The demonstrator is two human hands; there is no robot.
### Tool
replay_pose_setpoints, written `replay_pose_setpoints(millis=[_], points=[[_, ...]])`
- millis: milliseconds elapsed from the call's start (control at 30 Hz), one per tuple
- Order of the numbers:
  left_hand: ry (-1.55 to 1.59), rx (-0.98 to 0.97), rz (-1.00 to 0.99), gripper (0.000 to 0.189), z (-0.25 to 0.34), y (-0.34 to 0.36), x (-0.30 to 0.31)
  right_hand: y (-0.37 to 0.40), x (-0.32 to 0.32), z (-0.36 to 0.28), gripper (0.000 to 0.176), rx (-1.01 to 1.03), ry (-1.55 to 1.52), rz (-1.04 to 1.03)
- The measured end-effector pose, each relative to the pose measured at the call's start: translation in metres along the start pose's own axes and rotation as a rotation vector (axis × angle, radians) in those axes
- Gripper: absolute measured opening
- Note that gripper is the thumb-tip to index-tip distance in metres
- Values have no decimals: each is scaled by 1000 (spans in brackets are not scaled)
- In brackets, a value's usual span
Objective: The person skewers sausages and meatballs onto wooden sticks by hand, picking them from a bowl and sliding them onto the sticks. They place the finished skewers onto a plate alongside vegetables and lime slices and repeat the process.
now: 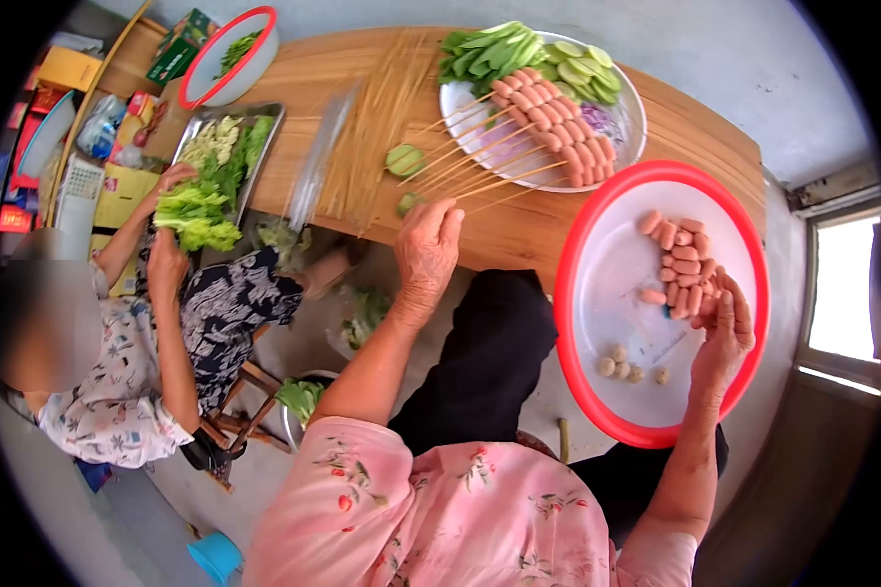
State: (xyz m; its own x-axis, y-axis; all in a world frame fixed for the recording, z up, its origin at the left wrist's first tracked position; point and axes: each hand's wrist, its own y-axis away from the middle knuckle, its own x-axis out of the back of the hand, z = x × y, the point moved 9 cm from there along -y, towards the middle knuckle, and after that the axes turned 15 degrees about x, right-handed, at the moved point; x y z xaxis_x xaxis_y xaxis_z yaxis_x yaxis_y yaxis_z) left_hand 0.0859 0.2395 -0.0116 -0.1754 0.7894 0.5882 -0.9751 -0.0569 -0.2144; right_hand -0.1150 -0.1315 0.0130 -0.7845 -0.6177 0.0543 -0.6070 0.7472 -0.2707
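My left hand (428,245) is closed at the table's front edge, its fingertips pinching the bare end of a bamboo skewer (504,182). That skewer points toward rows of skewered small sausages (558,122) on a large white plate (455,103). Inside the red-rimmed basin (582,362), my right hand (722,333) has its fingers closed on a small sausage at the edge of a pile of loose sausages (683,259). The fingers partly hide that piece. Several pale round balls (622,367) lie lower in the basin.
Leafy greens (489,54), sliced cucumber (582,70) and shredded purple onion share the plate. Loose bamboo skewers (372,117) and a plastic sleeve (320,161) lie on the wooden table (695,117). At left, another person (127,342) handles lettuce (198,215) by a metal tray (272,122).
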Motion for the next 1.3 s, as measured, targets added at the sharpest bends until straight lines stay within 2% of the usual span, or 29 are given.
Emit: replay_pose_setpoints(millis=[33,67,133,267,333,367,433,467,567,833,933,1000,1033,1100,1200,1300], points=[[70,116,31,13,-17,1,11,0,1,0,27,6,8,3],[53,122,44,13,-32,3,18,1,-1,-1,27,-8,14,-22],[180,293,169,12,-84,0,39,2,-1,2,27,-17,13,-27],[-23,366,250,14,-134,-27,65,3,-3,2,27,-29,6,-31],[-291,330,310,18,-132,-47,75,2,0,7,27,-32,10,-35],[-289,328,309,18,-133,-57,77,2,1,9,27,-36,15,-39],[-515,447,274,21,-144,-75,76,1,1,12,26,-45,14,-38],[-564,440,306,18,-153,-83,76,1,2,14,26,-58,15,-39],[-612,422,209,17,-149,-91,72,1,4,19,25,-48,-25,-26],[-800,369,180,19,-138,-101,62,1,5,15,25,-32,-49,-14],[-725,440,151,14,-140,-98,67,2,3,16,25,-66,-66,-40],[-473,469,267,12,-138,-93,78,3,2,13,24,-51,-75,-25],[-467,454,253,12,-142,-94,79,2,4,13,23,-25,-34,-5],[357,727,72,9,-185,-89,64,3,0,5,21,-2,-3,15],[687,987,5,10,-144,-57,59,6,-4,-2,20,15,-52,-2],[913,1016,-72,12,-93,-29,48,5,-4,-10,20,26,-84,-11]])
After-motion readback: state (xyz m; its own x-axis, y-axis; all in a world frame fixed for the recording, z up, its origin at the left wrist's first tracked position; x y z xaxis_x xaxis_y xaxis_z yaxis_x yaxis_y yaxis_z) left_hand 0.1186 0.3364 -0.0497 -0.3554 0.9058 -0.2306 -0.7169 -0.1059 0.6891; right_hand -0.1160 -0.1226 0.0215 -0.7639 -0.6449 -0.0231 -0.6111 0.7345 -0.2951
